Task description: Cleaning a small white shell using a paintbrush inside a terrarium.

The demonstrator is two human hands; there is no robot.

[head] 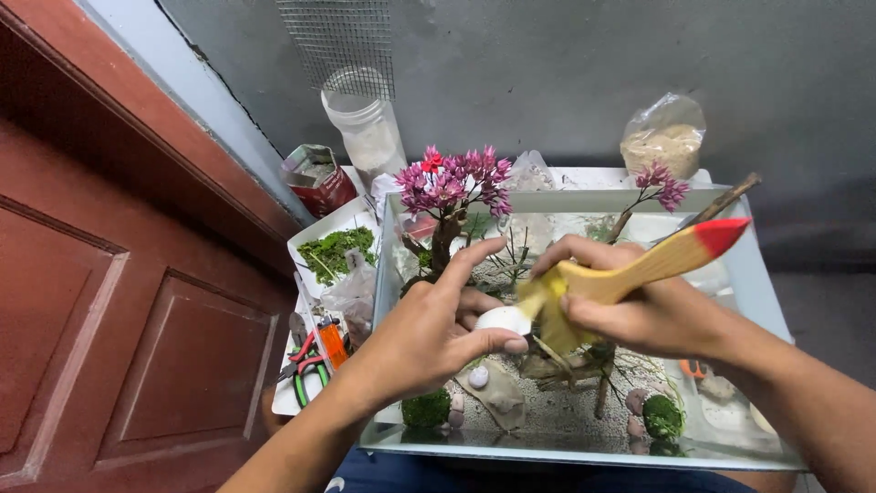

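While left hand (pixel 429 333) pinches smooth white stone (pixel 503 319) between thumb and fingers, holding it just above glass tank (pixel 765 301) floor, right hand (pixel 639 306) grips wooden paintbrush (pixel 630 274) with red-tipped handle, fist closed tight, bristles touching stone. Probably lifted so brush reaches all sides. Pink-flowered mini tree (pixel 452 187) sits behind, moss balls (pixel 426 408) and pebbles on sand below. Tray of green moss (pixel 336 248), pliers (pixel 306 365) parked left of tank, within easy reach.

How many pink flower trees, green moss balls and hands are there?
Pink flower trees: 2 (big one, small one)
Green moss balls: 2 ()
Hands: 2 (left hand, right hand)
Total: 6
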